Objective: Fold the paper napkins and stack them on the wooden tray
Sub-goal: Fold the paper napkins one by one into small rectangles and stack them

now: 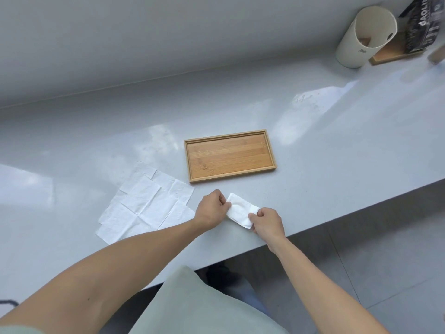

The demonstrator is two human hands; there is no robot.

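Observation:
A folded white paper napkin (240,210) lies as a narrow strip on the grey counter, just in front of the wooden tray (190,162). My left hand (212,209) pinches its left end. My right hand (267,220) pinches its right end near the counter's front edge. The tray is rectangular, light bamboo, and holds nothing. To the left, several unfolded white napkins (147,203) lie flat and overlapping on the counter.
A cream cylindrical container (361,39) stands at the far right by the wall, next to a dark printed bag (423,22) on a small wooden board (387,55). The counter's front edge (337,213) runs diagonally just right of my right hand.

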